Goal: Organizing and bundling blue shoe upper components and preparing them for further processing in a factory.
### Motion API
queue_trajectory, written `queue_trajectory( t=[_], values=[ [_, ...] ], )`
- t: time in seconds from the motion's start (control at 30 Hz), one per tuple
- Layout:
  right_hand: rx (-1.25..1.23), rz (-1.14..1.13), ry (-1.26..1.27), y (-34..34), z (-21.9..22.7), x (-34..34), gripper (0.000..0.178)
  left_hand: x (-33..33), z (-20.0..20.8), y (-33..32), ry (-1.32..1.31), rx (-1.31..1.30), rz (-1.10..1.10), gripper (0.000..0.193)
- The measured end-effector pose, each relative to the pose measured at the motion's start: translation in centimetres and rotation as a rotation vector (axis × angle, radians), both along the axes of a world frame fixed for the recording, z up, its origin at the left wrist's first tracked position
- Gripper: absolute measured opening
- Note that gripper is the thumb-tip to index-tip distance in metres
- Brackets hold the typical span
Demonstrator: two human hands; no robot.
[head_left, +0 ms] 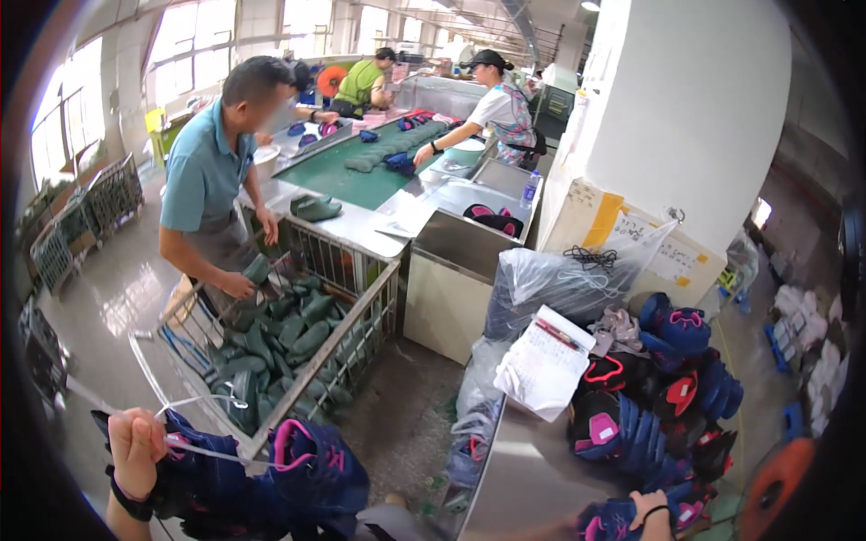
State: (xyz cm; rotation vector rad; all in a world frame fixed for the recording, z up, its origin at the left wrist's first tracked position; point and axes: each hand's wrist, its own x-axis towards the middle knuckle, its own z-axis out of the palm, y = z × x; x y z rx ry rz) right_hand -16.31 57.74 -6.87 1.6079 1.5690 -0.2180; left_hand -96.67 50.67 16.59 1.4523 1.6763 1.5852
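Observation:
At the lower left my left hand (135,453) is closed in a fist around a white cord (212,453). Navy shoe uppers with pink linings (317,464) are bunched beside it, and the cord passes across them. Low on the right, my right hand (648,508) has its fingers curled over a navy and pink shoe upper (609,521) at the edge of a metal table (523,487). Just beyond that hand lies a heap of navy and black shoe uppers (645,424).
A metal cage cart (388,302) holds many green shoe lasts (289,329); a co-worker (203,180) in a teal shirt grips one. Behind runs a green conveyor (329,171) with other workers. A notepad with a pen (546,361) and a white pillar (686,135) stand right.

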Motion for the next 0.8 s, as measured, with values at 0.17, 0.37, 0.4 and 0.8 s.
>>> queue_trajectory(
  t=[0.17,0.37,0.4,0.8],
  values=[
    [0.184,0.112,0.348,3.0,8.4,-7.5,0.026,-1.6,1.2,4.7,-0.066,0.162,0.06,0.042],
    [0.301,0.176,0.63,15.2,20.5,-18.9,0.083,-4.0,0.7,10.3,-0.022,0.324,0.073,0.038],
    [0.482,0.326,0.864,17.4,22.0,-22.2,0.071,-4.5,0.6,11.7,-0.003,0.33,0.071,0.039],
    [1.155,1.186,0.995,51.4,15.3,-58.2,0.07,-17.7,-2.4,16.3,0.068,0.508,0.326,0.033]
  ],
)
